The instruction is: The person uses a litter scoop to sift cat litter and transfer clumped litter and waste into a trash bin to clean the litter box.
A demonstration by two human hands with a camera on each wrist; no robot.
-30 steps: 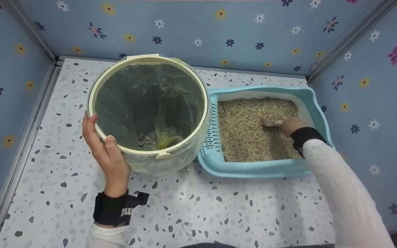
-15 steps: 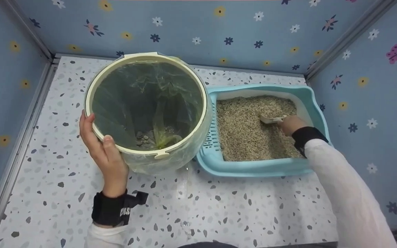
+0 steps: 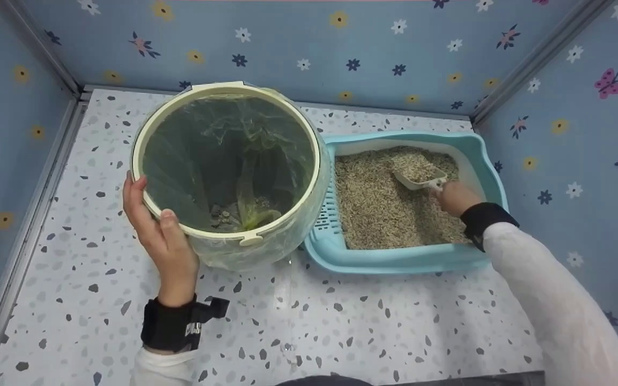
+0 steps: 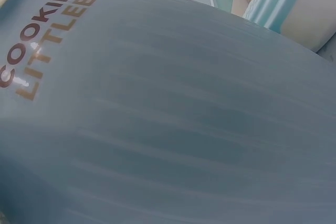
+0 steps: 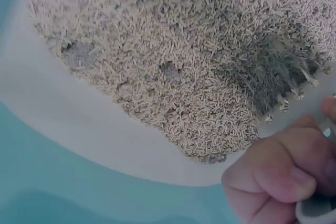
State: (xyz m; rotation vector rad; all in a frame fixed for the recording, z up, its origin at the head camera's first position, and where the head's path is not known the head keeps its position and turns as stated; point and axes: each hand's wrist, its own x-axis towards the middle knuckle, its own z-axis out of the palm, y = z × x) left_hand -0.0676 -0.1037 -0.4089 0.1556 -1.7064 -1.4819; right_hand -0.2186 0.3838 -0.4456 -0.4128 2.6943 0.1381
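Observation:
My left hand (image 3: 169, 249) grips the cream rim of a round trash can (image 3: 244, 257), lined with a clear yellowish bag, with its thumb at the front edge. Its blue-grey printed wall (image 4: 184, 103) fills the left wrist view, where the hand is out of sight. My right hand (image 3: 458, 198) holds a pale litter scoop (image 3: 406, 183) by its handle, over the pale litter (image 3: 373, 220) in a blue litter box (image 3: 395, 262). Litter is heaped in the scoop. Curled fingers (image 5: 273, 171) show in the right wrist view, above dark slots cut through the litter.
Grey clumps (image 3: 226, 214) lie at the bottom of the bag. The trash can overlaps the slotted left end (image 3: 328, 220) of the litter box. Both stand on a speckled white surface (image 3: 266, 332), walled by blue flowered panels (image 3: 314, 48) at the back and sides.
The scoop has come up through the litter, and more of its bowl shows, heaped with litter. It has shifted slightly left and away. The left hand keeps its grip on the trash can.

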